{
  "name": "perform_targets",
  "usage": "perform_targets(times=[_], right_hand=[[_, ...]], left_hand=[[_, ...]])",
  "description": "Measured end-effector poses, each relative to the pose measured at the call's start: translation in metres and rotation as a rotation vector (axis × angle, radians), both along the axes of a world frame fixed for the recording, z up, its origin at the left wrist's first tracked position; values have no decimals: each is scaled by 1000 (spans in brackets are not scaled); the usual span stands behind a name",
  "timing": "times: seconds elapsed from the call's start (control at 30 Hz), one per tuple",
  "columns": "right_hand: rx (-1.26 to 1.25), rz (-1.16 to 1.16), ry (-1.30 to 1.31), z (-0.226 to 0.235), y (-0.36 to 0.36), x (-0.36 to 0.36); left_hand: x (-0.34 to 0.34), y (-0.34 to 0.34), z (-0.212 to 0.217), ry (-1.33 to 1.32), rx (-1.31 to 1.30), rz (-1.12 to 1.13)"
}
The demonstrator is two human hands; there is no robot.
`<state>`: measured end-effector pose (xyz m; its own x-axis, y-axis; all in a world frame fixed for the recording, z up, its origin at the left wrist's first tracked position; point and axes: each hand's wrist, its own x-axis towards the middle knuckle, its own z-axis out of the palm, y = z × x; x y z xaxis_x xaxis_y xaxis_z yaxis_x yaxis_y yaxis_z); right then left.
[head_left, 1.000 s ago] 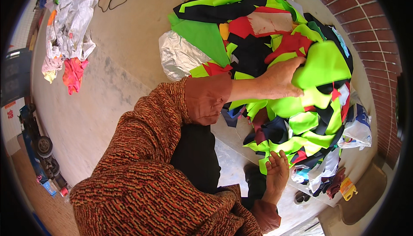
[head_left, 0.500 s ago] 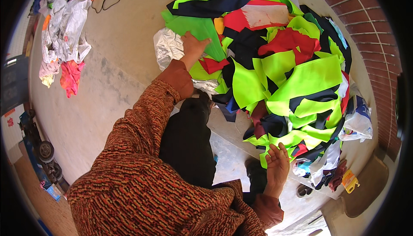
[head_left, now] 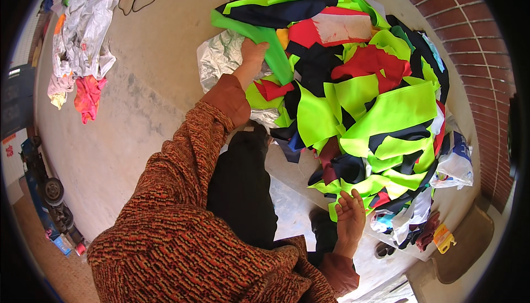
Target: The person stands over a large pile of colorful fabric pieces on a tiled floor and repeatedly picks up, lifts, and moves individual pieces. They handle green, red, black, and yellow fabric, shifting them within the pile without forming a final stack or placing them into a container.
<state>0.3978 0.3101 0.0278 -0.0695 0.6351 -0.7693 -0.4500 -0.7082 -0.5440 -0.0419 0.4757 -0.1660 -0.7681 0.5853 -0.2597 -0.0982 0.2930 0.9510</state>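
The green cloth (head_left: pixel 279 61) is now bunched narrower along the pile's (head_left: pixel 356 93) left edge, slanting far-left to near-right; the nearer left hand (head_left: pixel 254 54) pinches its left border, right hand (head_left: pixel 350 214) loosely spread.

Passage over floor (head_left: pixel 160 43) between silver bundle (head_left: pixel 91 27) and heap (head_left: pixel 356 96). Heap bars way to right; tiled wall (head_left: pixel 472 43) just beyond, white bag (head_left: pixel 454 165) between them.

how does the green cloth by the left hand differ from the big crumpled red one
The green cloth runs as a long strip, while the red cloth lies crumpled, with an uneven outline. The left hand is at the green cloth; neither hand touches the red cloth. Both are plain-coloured pieces in the same pile.
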Motion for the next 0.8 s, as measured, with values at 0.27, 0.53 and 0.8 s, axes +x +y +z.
perform_targets(times=[0.27, 0.53, 0.8], right_hand=[[8, 6, -3, -1, -2, 1], [13, -9, -6, -2, -4, 3], [-16, 0, -13, -7, -5, 10]], left_hand=[[76, 22, 59, 500, 46, -632], [145, 21, 126, 175, 158, -1318], [31, 59, 79, 772, -299, -453]])
